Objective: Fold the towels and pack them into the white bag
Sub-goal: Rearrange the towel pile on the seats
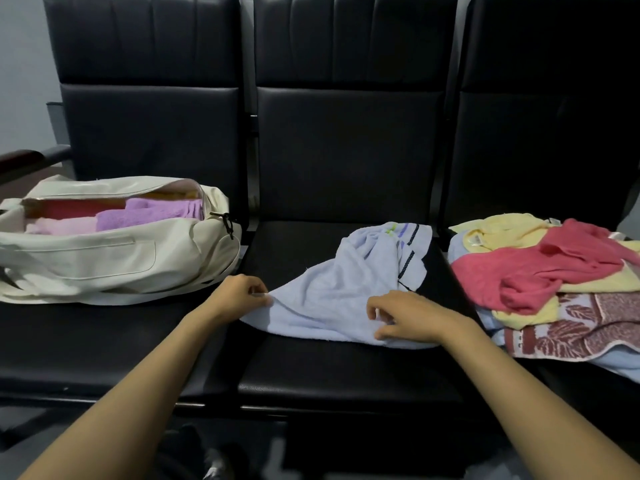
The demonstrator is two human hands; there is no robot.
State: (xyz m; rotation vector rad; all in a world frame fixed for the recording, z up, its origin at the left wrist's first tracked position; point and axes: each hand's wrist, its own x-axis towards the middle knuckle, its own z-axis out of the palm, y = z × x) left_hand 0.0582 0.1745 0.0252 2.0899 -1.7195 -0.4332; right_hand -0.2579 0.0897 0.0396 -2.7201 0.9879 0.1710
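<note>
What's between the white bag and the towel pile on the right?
Head view: the pale blue towel on the middle seat, left hand and right hand gripping it.

Honestly not much to be listed: the left forearm [138, 386] and right forearm [519, 386] are seen bare right down to the edge of view, and the left grip [242, 296] and right grip [405, 320] are bare too. A dark blurry shape [216, 460] with a pale streak, possibly footwear, is caught at the bottom, too smeared to be told.
</note>
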